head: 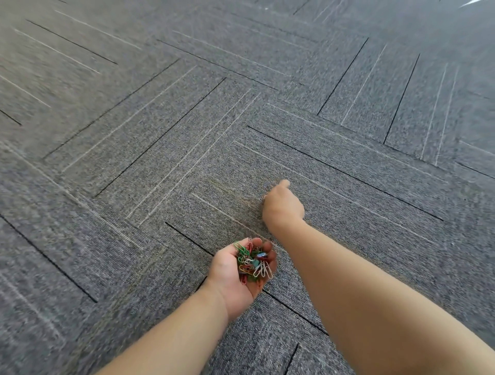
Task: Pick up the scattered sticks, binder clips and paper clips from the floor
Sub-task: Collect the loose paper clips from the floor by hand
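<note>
My left hand (235, 273) is turned palm up low in the middle of the view, its fingers cupped around a heap of coloured paper clips (253, 261) in green, red, white and gold. My right hand (282, 204) reaches forward just beyond it, seen from the back, close to the carpet (160, 133). Its fingers are curled under and hidden, with one finger tip poking out toward the floor. Whether it holds anything is hidden. No sticks or binder clips show on the floor.
Grey carpet tiles with black and pale stripes fill the whole view. A bright patch shows at the top right corner (474, 3).
</note>
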A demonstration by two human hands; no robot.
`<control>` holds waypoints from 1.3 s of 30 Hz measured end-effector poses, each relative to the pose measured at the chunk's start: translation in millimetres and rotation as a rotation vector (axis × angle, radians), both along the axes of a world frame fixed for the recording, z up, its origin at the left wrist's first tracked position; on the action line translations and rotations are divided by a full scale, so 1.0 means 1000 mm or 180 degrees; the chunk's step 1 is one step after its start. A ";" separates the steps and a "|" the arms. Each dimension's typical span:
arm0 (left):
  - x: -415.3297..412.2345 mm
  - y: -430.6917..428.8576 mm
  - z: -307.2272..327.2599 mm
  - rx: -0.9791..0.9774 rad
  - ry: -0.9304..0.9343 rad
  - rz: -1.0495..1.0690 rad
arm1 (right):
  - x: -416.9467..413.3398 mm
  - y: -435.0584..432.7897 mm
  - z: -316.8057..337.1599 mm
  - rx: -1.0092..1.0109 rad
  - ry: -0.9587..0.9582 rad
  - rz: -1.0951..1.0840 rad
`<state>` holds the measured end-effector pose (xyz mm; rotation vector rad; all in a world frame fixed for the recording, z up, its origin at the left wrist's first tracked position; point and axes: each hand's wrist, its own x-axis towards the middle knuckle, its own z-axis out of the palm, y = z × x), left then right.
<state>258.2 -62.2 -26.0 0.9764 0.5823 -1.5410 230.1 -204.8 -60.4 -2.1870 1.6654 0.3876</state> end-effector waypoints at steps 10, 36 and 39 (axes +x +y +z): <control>-0.001 -0.022 0.005 0.0137 -0.0246 -0.0189 | -0.032 -0.008 0.008 0.0710 -0.0895 -0.0186; -0.385 -0.041 0.547 0.0334 -0.0353 -0.2082 | -0.472 0.127 0.565 0.1490 -0.4753 -0.5952; -0.438 -0.040 0.643 0.0171 -0.0241 -0.2169 | -0.515 0.145 0.657 0.1388 -0.4982 -0.6059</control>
